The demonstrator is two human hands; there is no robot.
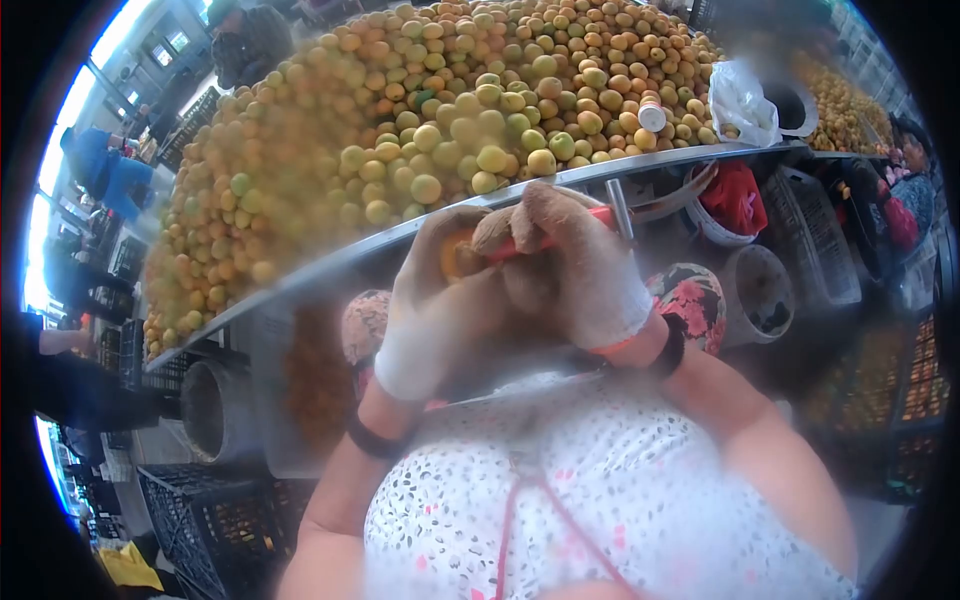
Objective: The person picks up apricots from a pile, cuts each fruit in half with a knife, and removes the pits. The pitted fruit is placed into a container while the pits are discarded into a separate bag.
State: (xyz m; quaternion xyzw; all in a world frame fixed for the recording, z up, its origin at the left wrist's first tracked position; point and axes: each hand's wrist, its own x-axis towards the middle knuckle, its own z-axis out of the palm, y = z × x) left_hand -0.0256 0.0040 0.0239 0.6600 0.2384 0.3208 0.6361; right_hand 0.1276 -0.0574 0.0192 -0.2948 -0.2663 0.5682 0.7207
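Both my hands wear soiled, pale work gloves and meet in front of my chest, just short of the table's metal edge (400, 235). My left hand (440, 285) is closed around an apricot (459, 254), of which only an orange-yellow patch shows. In the fist of my right hand (585, 255) is a red-handled tool (601, 216) with a metal bar (620, 210) sticking out at the right. The gloved fingers touch each other and hide most of the tool. Beyond the edge lies a big heap of apricots (490, 130).
A white cup (652, 117) and a plastic bag (742, 105) lie by the heap. Below the table stand buckets (757, 290), a grey crate (815, 230) and a bin of orange pieces (300, 370). A black crate (215, 520) is at lower left. Other people (100, 165) are at the left and right.
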